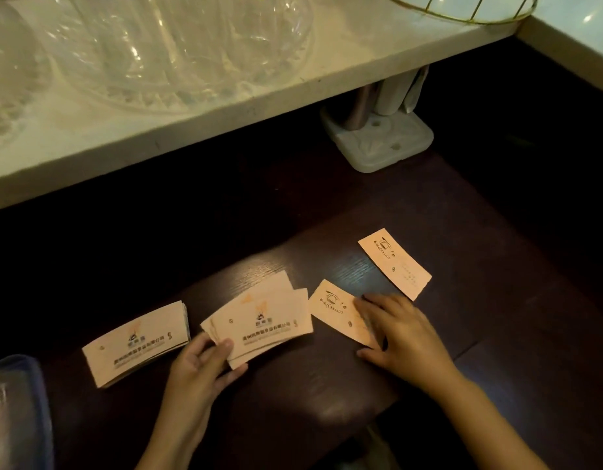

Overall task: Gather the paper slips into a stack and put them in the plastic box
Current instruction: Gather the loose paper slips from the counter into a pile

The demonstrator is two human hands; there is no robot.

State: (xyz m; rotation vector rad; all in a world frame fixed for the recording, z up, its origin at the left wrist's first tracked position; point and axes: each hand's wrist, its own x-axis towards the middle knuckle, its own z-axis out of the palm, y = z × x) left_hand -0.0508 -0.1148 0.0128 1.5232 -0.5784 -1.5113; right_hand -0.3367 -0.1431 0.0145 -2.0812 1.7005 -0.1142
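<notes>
On a dark wood-grain tabletop [327, 385], the left hand [198, 364] pinches a fanned bunch of pale peach paper slips [259, 320] between thumb and fingers, while the right hand [398, 330] lies flat, fingers spread, pressing on a single printed slip [334, 308]. Another lone slip [395, 262] rests just beyond that hand — a squared stack of slips [134, 344] sits left of the left hand. The clear, blue-rimmed plastic box [18, 408] stands at the far left edge; its contents cannot be made out.
</notes>
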